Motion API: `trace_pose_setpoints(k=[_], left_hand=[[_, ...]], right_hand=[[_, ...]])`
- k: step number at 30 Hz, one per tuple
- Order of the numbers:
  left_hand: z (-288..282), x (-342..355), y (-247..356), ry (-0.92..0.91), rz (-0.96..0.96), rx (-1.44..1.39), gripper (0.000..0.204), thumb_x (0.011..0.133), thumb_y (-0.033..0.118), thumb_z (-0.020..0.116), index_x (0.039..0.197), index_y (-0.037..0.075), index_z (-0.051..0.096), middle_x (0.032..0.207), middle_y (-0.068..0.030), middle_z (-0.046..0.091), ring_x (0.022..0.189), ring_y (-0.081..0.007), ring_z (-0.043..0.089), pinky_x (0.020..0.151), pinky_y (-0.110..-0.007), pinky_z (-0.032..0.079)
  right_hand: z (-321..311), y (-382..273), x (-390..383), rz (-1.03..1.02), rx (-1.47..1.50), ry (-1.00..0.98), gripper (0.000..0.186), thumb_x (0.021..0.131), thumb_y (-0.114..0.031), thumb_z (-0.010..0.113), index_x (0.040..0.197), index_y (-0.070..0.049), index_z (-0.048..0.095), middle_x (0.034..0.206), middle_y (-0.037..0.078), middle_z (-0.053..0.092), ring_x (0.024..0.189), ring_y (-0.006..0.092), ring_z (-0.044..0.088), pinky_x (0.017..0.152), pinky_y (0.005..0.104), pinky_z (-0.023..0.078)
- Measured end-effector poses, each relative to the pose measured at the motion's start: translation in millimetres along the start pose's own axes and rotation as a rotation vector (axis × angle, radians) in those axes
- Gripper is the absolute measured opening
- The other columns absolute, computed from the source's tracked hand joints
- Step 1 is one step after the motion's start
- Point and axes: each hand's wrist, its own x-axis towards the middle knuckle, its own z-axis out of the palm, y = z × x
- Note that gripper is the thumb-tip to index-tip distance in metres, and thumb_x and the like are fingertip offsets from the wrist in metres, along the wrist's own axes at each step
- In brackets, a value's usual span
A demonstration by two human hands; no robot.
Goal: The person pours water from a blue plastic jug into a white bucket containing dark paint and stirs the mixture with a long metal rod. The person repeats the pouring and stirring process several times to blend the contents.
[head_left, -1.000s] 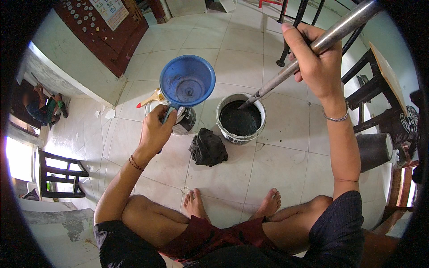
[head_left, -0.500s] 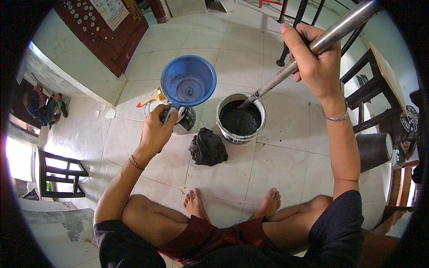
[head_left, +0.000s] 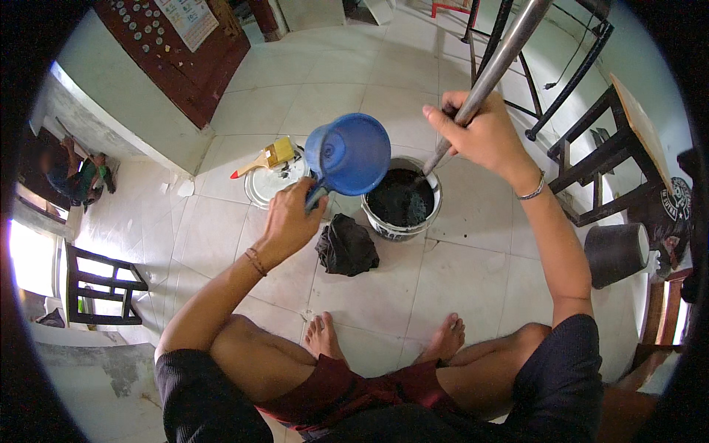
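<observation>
My left hand point(head_left: 292, 221) is closed around the handle of a blue plastic dipper point(head_left: 347, 155), which tilts to the right over the rim of a white bucket point(head_left: 437, 203). Dark, nearly black paint-like liquid point(head_left: 399, 198) fills much of that bucket. A long metal pipe point(head_left: 502, 63) stands slanted with its lower end in the liquid. Around the pipe, above the bucket's right side, my right hand point(head_left: 484, 136) is closed. In front of the bucket lies a crumpled black bundle point(head_left: 347, 245), touched by neither hand.
A paintbrush point(head_left: 269, 157) lies across a white-lidded can point(head_left: 260, 188) left of the dipper. Black metal legs point(head_left: 517, 96) and a dark wooden stool point(head_left: 613, 151) stand at right, near a dark grey bucket point(head_left: 617, 255). Another person point(head_left: 77, 173) is at far left.
My left hand has brought the dipper to the right and tipped it over the bucket, uncovering the lidded can. My right hand has moved left and down, with the pipe now steeper.
</observation>
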Motion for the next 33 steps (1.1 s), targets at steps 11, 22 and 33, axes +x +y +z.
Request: trace_pose_setpoints(k=[11,22,33], left_hand=[[22.0,6.8,7.9,-0.022,0.119,0.106,0.030,0.089,0.012,0.069,0.112,-0.001,0.057,0.097,-0.0260,0.062,0.088,-0.0463,0.065,0.077,-0.055,0.051],[27.2,10.9,14.7,-0.002,0.142,0.094,0.034,0.089,0.010,0.069,0.119,0.003,0.054,0.100,-0.0248,0.059,0.089,-0.0456,0.063,0.077,-0.055,0.051],[26.5,10.8,21.2,0.049,0.159,0.034,0.038,0.087,0.007,0.069,0.122,0.005,0.055,0.099,-0.0233,0.059,0.089,-0.0448,0.063,0.076,-0.054,0.050]], right_hand=[[8.2,18.1,-3.8,-0.036,-0.077,-0.107,0.040,0.092,-0.031,0.076,0.074,0.004,0.066,0.057,0.015,0.063,0.053,0.0268,0.065,0.056,0.0371,0.051],[18.1,25.7,-4.5,-0.106,-0.065,-0.149,0.038,0.088,-0.031,0.079,0.076,0.003,0.070,0.061,0.018,0.064,0.056,0.0331,0.064,0.059,0.0401,0.051],[26.5,26.4,-8.7,0.055,0.095,-0.258,0.049,0.088,-0.042,0.082,0.078,0.005,0.072,0.054,0.010,0.064,0.046,0.0183,0.064,0.050,0.0328,0.051]])
